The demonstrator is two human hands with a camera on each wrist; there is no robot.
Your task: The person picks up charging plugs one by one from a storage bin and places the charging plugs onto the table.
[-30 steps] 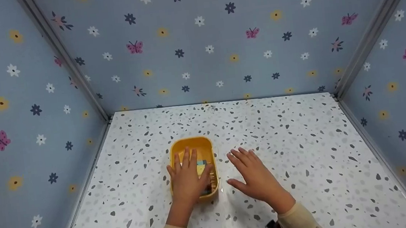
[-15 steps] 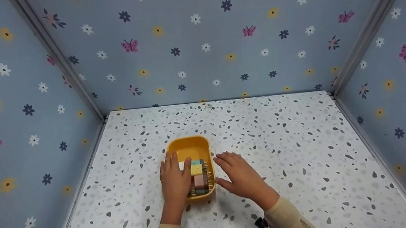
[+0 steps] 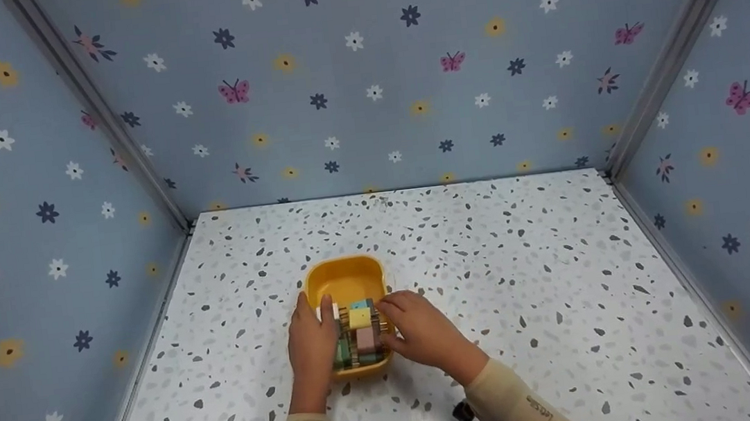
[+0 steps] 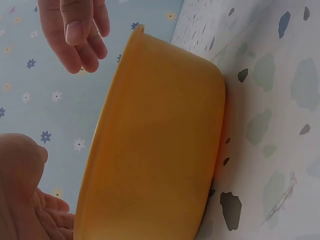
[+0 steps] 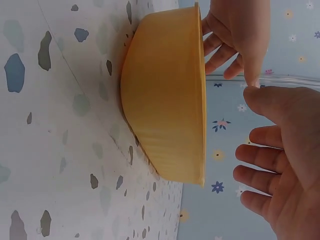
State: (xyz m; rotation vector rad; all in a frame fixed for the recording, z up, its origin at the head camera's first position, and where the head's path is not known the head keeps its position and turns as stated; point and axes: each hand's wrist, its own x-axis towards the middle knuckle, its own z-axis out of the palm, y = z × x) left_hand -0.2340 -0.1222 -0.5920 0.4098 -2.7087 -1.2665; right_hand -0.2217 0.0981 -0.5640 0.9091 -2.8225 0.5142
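A yellow plastic tub [image 3: 346, 284] stands upright on the speckled tabletop. In its near half lie several small pastel blocks with thin metal prongs, among them a yellow block [image 3: 360, 318] and a pink block [image 3: 365, 339]. My left hand [image 3: 313, 349] is over the tub's left rim, fingers fairly straight, covering part of the blocks. Over the opposite rim is my right hand [image 3: 426, 330], its fingers relaxed and slightly bent. The right wrist view shows the right hand [image 5: 285, 165] apart from the tub wall [image 5: 165, 95]. Neither hand visibly holds anything.
The speckled white tabletop [image 3: 490, 240] extends around the tub. Blue flowered panels rise at the back [image 3: 391, 97], the left [image 3: 36, 239] and the right, joined by grey corner posts.
My left hand has shifted left from above the tub's middle to its left rim, uncovering more blocks. My right hand has come left to the right rim. The head view shifts slightly.
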